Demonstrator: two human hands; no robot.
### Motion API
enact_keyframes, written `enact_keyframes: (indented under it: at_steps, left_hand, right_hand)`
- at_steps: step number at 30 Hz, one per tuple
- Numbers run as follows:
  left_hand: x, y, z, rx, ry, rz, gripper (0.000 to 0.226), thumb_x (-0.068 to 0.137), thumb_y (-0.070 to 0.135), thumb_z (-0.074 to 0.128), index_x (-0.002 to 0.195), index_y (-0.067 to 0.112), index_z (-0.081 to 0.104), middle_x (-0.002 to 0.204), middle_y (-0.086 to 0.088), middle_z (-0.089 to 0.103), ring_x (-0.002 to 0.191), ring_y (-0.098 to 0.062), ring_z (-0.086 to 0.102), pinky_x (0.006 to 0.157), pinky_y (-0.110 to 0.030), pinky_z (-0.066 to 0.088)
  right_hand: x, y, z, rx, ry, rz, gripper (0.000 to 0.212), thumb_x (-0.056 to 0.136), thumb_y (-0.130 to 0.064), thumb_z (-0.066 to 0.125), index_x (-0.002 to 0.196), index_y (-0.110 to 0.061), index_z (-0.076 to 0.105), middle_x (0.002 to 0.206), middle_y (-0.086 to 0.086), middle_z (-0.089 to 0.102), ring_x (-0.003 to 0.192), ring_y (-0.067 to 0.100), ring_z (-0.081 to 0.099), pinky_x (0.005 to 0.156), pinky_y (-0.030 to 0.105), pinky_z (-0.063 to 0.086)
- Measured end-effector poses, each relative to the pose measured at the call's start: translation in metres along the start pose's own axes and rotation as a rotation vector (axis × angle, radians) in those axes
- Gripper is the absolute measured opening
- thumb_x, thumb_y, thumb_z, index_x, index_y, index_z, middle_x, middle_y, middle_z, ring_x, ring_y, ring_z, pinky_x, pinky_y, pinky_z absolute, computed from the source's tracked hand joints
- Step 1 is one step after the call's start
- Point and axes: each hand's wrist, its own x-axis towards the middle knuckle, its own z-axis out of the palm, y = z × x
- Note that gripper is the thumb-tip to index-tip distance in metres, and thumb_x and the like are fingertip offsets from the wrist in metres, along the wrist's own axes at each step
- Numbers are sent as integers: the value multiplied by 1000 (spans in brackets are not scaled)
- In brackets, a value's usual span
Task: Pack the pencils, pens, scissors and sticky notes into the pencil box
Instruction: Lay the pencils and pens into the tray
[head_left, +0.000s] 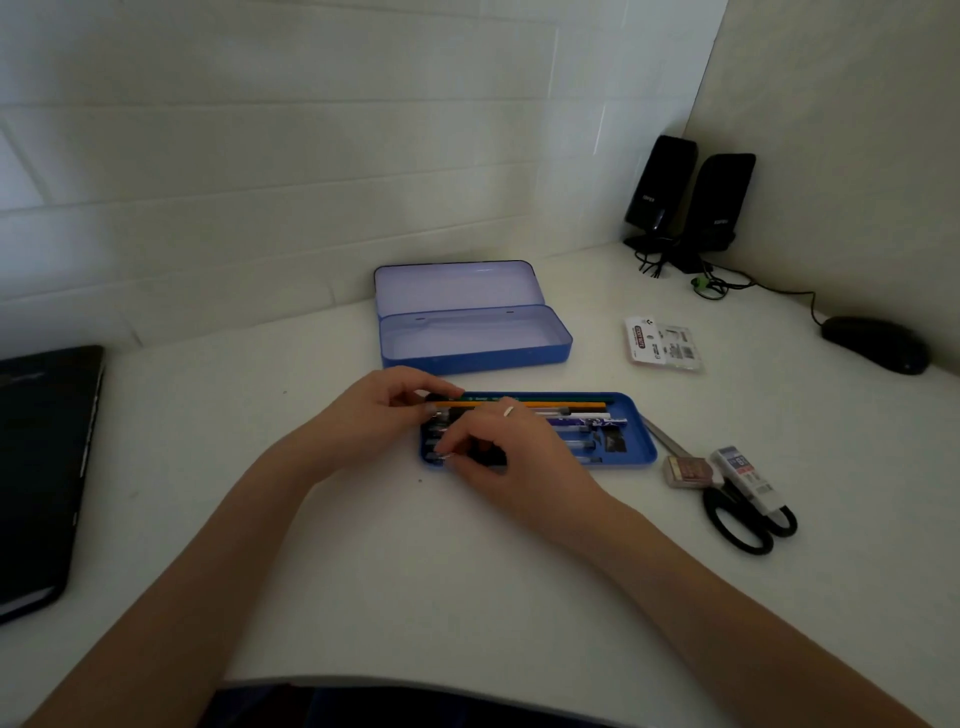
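The blue pencil box (475, 340) lies open and empty at the back, its lid (457, 286) tilted up against the wall. In front of it a blue tray insert (641, 441) holds a green pencil (561, 399), an orange pencil (566, 405) and several pens (592, 422) laid lengthwise. My left hand (384, 410) pinches the left end of a pen at the tray's far-left corner. My right hand (498, 447), with a ring on one finger, curls its fingertips onto a pen at the near-left corner. Black-handled scissors (748, 525) lie to the right. A sticky-notes packet (662, 343) lies behind them.
A small reddish eraser (685, 470) and a white lead pack (748, 478) rest on the scissors' blades. Two black speakers (691, 197) with cables stand in the far right corner, a black mouse (878, 343) beside them. A dark laptop (41, 467) lies at the left edge.
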Motion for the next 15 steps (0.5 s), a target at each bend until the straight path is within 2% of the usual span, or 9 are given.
enact_keyframes:
  at_steps: [3, 6, 9, 11, 12, 15]
  left_hand:
    - [0, 1, 0, -58, 62, -9, 27, 90, 8, 54, 99, 30, 66, 103, 5, 69, 93, -11, 63, 84, -15, 44]
    - [3, -4, -2, -87, 199, 19, 25, 88, 4, 54, 99, 24, 64, 105, 3, 65, 84, -9, 59, 78, -14, 45]
    - [8, -13, -3, 122, 406, 103, 27, 85, 1, 55, 98, 22, 64, 105, 2, 59, 80, -4, 54, 74, -9, 41]
    - [13, -15, -3, 254, 498, 179, 25, 83, -2, 57, 99, 15, 67, 101, -3, 61, 82, -8, 54, 73, -5, 38]
    - [15, -14, -3, 303, 512, 202, 24, 82, -1, 60, 100, 12, 67, 102, -6, 64, 86, -12, 56, 77, -6, 37]
    - [22, -12, 2, 517, 474, 247, 28, 78, 9, 68, 105, 10, 68, 107, -9, 68, 102, -24, 58, 89, -25, 38]
  right_hand:
    - [-1, 2, -7, -108, -55, -16, 6, 79, -24, 68, 84, -22, 67, 83, -5, 64, 80, 12, 50, 75, 26, 38]
    - [-4, 7, -20, -211, -163, 35, 13, 77, -36, 68, 86, -28, 61, 85, -9, 59, 86, 10, 46, 82, 28, 30]
    - [-6, 11, -29, -234, -185, 72, 9, 80, -35, 65, 85, -30, 59, 86, -13, 57, 86, 7, 45, 81, 25, 25]
    - [-6, 13, -33, -278, -196, 76, 5, 83, -33, 62, 85, -30, 62, 86, -16, 57, 86, 5, 43, 81, 24, 22]
    - [-5, 13, -34, -305, -203, 77, 6, 84, -33, 60, 85, -29, 64, 88, -16, 58, 87, 6, 44, 82, 24, 22]
    - [-4, 13, -36, -361, -215, 76, 12, 85, -32, 58, 88, -28, 68, 96, -13, 64, 94, 8, 48, 82, 25, 22]
